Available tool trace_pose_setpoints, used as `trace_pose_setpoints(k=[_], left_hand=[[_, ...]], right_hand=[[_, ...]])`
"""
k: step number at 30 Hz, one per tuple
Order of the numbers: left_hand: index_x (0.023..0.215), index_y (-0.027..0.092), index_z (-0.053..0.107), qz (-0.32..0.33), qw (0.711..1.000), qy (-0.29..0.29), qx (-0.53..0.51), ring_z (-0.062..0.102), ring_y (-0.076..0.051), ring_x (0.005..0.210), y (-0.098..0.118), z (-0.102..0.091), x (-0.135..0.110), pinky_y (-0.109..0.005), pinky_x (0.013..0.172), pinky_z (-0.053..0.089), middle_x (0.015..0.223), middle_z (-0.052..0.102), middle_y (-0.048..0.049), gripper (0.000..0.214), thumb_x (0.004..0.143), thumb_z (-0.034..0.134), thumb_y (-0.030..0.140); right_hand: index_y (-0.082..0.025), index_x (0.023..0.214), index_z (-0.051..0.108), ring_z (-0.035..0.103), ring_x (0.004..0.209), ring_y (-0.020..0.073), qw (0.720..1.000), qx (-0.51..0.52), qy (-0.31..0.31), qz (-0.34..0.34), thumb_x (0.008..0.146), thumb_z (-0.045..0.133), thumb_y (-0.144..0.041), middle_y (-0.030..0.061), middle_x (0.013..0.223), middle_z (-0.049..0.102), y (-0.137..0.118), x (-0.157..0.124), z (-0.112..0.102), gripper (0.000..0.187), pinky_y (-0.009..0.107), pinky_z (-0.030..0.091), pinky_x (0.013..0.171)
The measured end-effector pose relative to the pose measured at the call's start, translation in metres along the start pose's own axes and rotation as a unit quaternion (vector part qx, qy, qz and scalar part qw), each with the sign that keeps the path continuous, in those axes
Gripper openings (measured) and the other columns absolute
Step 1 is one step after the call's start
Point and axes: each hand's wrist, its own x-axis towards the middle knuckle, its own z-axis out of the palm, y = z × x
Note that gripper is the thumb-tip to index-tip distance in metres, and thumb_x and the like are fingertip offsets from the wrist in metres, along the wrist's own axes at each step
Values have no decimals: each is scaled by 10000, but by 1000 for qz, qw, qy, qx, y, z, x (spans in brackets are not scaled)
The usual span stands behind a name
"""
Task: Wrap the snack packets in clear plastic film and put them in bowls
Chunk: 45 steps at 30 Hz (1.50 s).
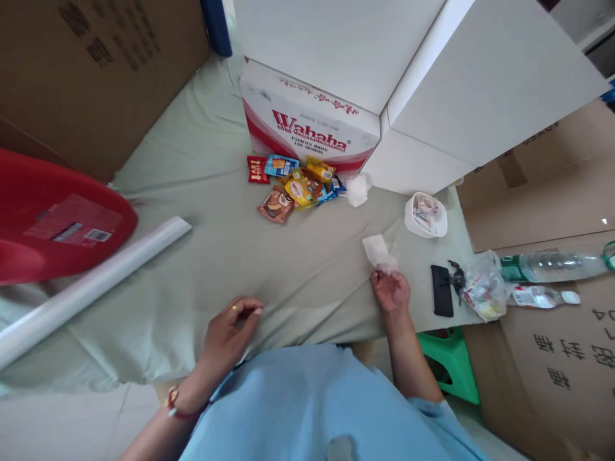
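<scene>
Over the green cloth (pixel 307 256), the white tissue (pixel 375 250) points its long axis forward and slightly left from our right hand (pixel 391 293), its curled fingers clamped or loose we cannot tell, our left hand's (pixel 229 331) fingertips together.

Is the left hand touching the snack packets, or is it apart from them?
Apart. The head view shows pale-green cloth between the left hand and the snack packets.

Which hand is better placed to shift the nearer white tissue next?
Probably the right hand: it is right at the tissue. The left hand is well apart, with a stretch of cloth between.
</scene>
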Motion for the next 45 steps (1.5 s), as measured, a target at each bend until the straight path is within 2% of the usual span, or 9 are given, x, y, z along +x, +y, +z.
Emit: trace_pose_setpoints(k=[4,11,16,20,26,31,37,43,45], left_hand=[[997,215,702,35,993,-102,-54,668,-179,793,37,28,21,-310,752,554,937,706,-57,283,972,569,463],[1347,222,652,249,966,-67,0,509,-362,1421,93,75,39,-567,1225,333,1448,612,-182,649,813,817,554],[977,238,767,124,977,-148,-92,692,-282,1100,85,70,43,-448,1058,465,1044,771,-89,262,953,648,470],[819,217,728,-25,975,-129,-180,632,-201,765,70,58,37,-317,765,487,793,716,-39,378,906,681,582],[803,205,698,-133,944,-44,-300,654,-194,803,58,58,27,-306,786,508,823,742,-49,393,855,724,593],[822,205,664,-215,891,66,-394,700,-195,839,46,52,33,-271,712,507,827,725,-26,359,735,811,521],[838,206,670,-222,877,56,-422,718,-189,800,35,43,38,-282,679,508,826,726,-26,289,743,774,458],[859,208,616,-236,888,50,-391,722,-192,831,36,50,32,-260,668,489,822,714,-22,448,711,819,578],[865,211,614,-232,898,57,-369,717,-191,830,37,52,31,-263,674,489,820,709,-23,467,721,802,613]], right_hand=[[-309,875,696,719,929,228,995,44,-65,56,728,680,-340,-4,984,779,15,-57,-10,151,483,598,908],[-236,676,646,594,672,205,960,-57,-252,112,646,761,-362,8,679,635,-11,-65,19,173,363,534,694],[-218,666,629,577,717,187,924,-122,-351,89,695,818,-414,24,751,673,-26,-53,36,274,308,459,693],[-216,695,634,602,774,187,942,-118,-303,76,717,828,-443,47,886,717,-21,-41,45,299,293,463,691],[-232,785,683,555,692,151,959,-205,-194,21,809,797,-501,-10,747,644,1,-32,56,293,276,484,698],[-270,862,778,649,944,196,952,-222,-179,-111,848,811,-410,36,998,720,-11,-40,47,144,326,524,851],[-308,893,824,662,1051,236,923,-264,-204,-193,846,824,-381,66,1072,715,-32,-40,15,86,389,541,884],[-242,975,759,649,866,220,918,-361,-7,-164,902,706,-416,65,966,708,-24,-33,1,196,376,548,781],[-256,1057,748,638,841,210,905,-366,-26,-217,931,672,-370,73,1034,700,-25,-42,13,186,377,554,781]])
